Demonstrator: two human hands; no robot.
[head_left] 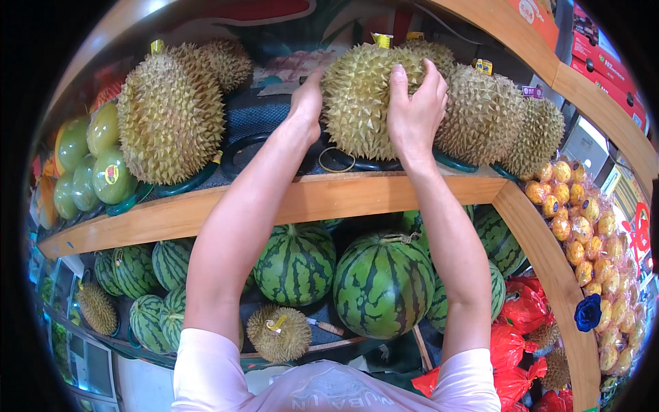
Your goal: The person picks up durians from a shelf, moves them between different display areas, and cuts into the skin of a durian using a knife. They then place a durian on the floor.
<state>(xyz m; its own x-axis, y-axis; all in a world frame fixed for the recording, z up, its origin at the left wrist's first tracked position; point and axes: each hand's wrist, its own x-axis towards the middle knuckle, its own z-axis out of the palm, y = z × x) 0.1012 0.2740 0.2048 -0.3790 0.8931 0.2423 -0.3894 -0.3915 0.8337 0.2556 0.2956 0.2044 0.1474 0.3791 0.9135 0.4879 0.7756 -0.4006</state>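
A large spiky durian [353, 103] stands upright between my two hands on the upper shelf. My left hand [309, 103] is against its left side, most of the fingers hidden from view. On its right side, my right hand [419, 110] lies over the spikes with the thumb raised and the fingers curving round. Yellow tags [382, 40] show at the durian's stem. Beneath it sit a dark ring [383, 165] and a thin tan loop [336, 160]. Another big durian [168, 113] rests to the left, and a further durian [480, 113] is close beside my right hand.
A wooden rail [329, 199] runs along the shelf front, below my forearms. Striped watermelons [384, 285] and a small durian [279, 334] fill the lower level, with a knife-like tool [325, 327] nearby. Green wrapped fruits [113, 175] lie left, bagged yellow fruits [583, 230] right.
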